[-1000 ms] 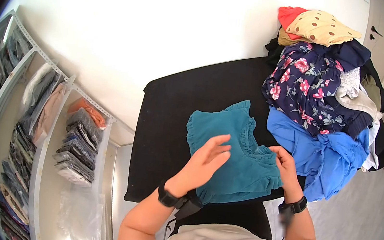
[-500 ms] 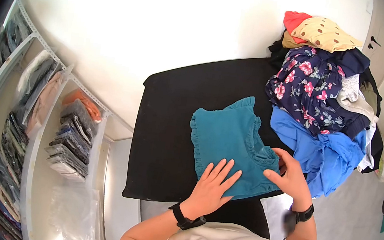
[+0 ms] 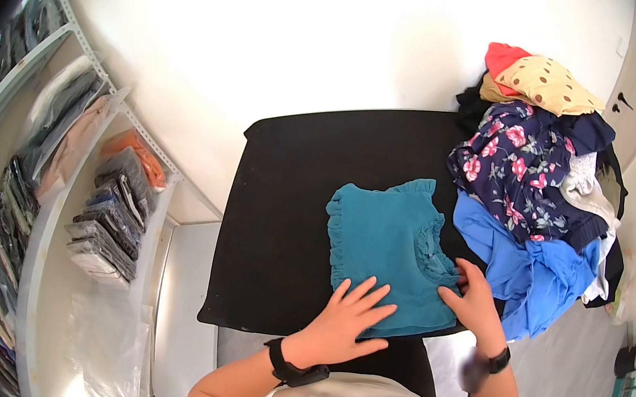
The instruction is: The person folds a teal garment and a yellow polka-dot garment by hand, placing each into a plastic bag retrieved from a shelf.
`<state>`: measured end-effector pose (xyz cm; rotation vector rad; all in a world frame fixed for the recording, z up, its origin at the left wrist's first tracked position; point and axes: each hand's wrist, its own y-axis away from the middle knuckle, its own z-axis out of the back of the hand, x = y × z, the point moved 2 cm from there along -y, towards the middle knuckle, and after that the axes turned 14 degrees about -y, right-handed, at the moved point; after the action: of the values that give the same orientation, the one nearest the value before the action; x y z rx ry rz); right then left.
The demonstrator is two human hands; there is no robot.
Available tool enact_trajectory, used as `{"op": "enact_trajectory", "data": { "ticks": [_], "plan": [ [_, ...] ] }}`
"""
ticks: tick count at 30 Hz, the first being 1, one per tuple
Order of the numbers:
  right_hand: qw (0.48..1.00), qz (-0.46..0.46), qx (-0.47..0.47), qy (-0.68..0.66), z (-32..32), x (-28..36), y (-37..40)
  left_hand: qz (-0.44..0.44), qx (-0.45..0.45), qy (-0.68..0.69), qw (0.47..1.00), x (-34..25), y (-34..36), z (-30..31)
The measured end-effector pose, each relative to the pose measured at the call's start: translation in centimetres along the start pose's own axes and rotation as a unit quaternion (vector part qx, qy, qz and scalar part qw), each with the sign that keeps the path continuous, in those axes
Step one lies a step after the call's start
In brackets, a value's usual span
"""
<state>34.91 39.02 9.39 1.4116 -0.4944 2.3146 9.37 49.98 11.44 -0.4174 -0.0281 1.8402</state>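
Note:
A teal blouse [image 3: 380,243] with ruffled edges and a ruffled collar lies folded into a rough square on the black-covered table. My left hand [image 3: 346,323] rests flat on its lower left part, fingers spread. At the collar's right side, my right hand [image 3: 477,300] has its fingers curled at the garment's edge and the thumb over the cloth, holding that edge lightly. Part of the right fingertips is hidden by the hand and fabric.
A heap of clothes stands on the table's right side: a navy floral garment [image 3: 511,164], a blue garment [image 3: 532,279] and a dotted yellow cloth [image 3: 554,85]. Shelves [image 3: 51,244] with bagged clothes line the left. The black table [image 3: 283,218] meets a white wall behind.
The view has shifted, so the table and heap sit slightly lower. My right fingers have drawn in at the blouse's collar edge. My left hand stays flat on the blouse.

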Motion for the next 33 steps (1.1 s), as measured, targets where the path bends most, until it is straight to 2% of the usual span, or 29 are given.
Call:
{"op": "enact_trajectory", "data": {
  "ticks": [1, 2, 3, 4, 5, 7, 8, 9, 10, 11, 12, 13, 14, 15, 17, 19, 20, 22, 23, 25, 26, 27, 28, 30, 32, 33],
  "plan": [
    [1.0, 0.0, 0.004, 0.0, 0.1, -0.4, 0.6, 0.01, -0.01, 0.038, 0.999, 0.6, 0.1, 0.4],
    [0.995, -0.029, 0.018, -0.097, 0.2, -0.9, 1.1, 0.026, -0.094, 0.064, 0.993, 2.0, -0.2, 0.7],
    [0.979, -0.057, 0.031, -0.193, 0.3, -1.1, 1.4, 0.069, -0.129, 0.054, 0.988, 3.0, -0.7, 1.7],
    [0.994, -0.062, 0.029, -0.085, 0.9, 0.8, 2.0, 0.12, -0.165, 0.078, 0.976, 4.5, -1.4, 2.1],
    [0.994, -0.062, 0.028, -0.084, 1.2, 1.6, 2.2, 0.17, -0.201, 0.102, 0.959, 6.1, -2.0, 2.1],
    [0.963, -0.201, 0.03, -0.174, 1.4, 2.1, 2.5, 0.315, -0.152, 0.226, 0.909, 9.6, -3.7, 1.5],
    [0.964, -0.199, 0.03, -0.172, 1.7, 2.3, 2.2, 0.377, -0.121, 0.338, 0.854, 11.2, -4.7, 0.9],
    [0.958, -0.245, 0.083, -0.127, 2.1, 2.2, 1.9, 0.414, -0.106, 0.405, 0.808, 12.2, -5.6, 0.5],
    [0.944, -0.289, 0.136, -0.081, 2.4, 2.1, 1.8, 0.423, -0.093, 0.427, 0.794, 12.4, -6.4, 0.8],
    [0.945, -0.287, 0.135, -0.08, 2.2, 1.2, 1.9, 0.432, -0.078, 0.448, 0.779, 12.6, -6.9, 0.8],
    [0.954, -0.205, 0.15, -0.156, 1.5, 0.1, 2.0, 0.43, -0.079, 0.449, 0.78, 13.0, -7.2, 0.4],
    [0.952, -0.12, 0.164, -0.23, 1.1, 0.4, 2.0, 0.377, -0.084, 0.446, 0.807, 13.5, -7.6, -0.1],
    [0.947, -0.12, 0.16, -0.252, 1.1, 0.8, 2.1, 0.324, -0.089, 0.442, 0.832, 14.0, -7.9, -0.7],
    [0.947, -0.12, 0.159, -0.252, 1.0, 0.8, 1.9, 0.323, -0.089, 0.443, 0.832, 14.2, -7.9, -0.8],
    [0.935, -0.113, 0.123, -0.313, 1.1, 0.6, 1.4, 0.351, -0.067, 0.51, 0.783, 14.7, -7.7, -1.2],
    [0.968, -0.079, 0.026, -0.235, 3.1, 1.1, 0.0, 0.346, -0.081, 0.508, 0.785, 12.9, -7.0, 0.0],
    [0.955, -0.063, -0.025, -0.288, 4.1, 1.7, -0.9, 0.343, -0.095, 0.506, 0.785, 11.6, -6.3, 0.8],
    [0.94, 0.026, -0.084, -0.331, 7.0, 1.6, -3.2, 0.329, -0.082, 0.531, 0.777, 8.2, -5.2, 1.2],
    [0.935, 0.042, -0.108, -0.334, 8.5, 1.7, -4.3, 0.314, -0.072, 0.556, 0.766, 6.5, -4.8, 1.1],
    [0.96, 0.117, -0.134, -0.218, 11.1, 0.6, -6.6, 0.292, 0.028, 0.528, 0.797, 3.4, -3.8, 0.2],
    [0.98, 0.069, -0.148, -0.111, 11.8, 0.1, -7.1, 0.26, 0.128, 0.513, 0.808, 3.4, -3.1, -1.4],
    [0.987, 0.02, -0.159, -0.002, 12.2, -0.2, -7.2, 0.228, 0.132, 0.507, 0.821, 2.8, -2.4, -2.8],
    [0.987, 0.021, -0.158, -0.001, 12.0, 0.1, -6.9, 0.225, 0.113, 0.498, 0.83, 2.2, -1.8, -3.0],
    [0.96, 0.137, -0.171, 0.173, 10.7, 1.9, -5.5, 0.23, 0.083, 0.491, 0.836, 2.1, -1.3, -2.8],
    [0.965, 0.153, -0.144, 0.157, 8.1, 4.9, -3.3, 0.202, 0.067, 0.515, 0.83, 2.4, -0.1, -2.4],
    [0.967, 0.169, -0.128, 0.139, 6.4, 6.4, -2.2, 0.216, 0.053, 0.513, 0.829, 2.8, 0.7, -2.6]
  ]
}}
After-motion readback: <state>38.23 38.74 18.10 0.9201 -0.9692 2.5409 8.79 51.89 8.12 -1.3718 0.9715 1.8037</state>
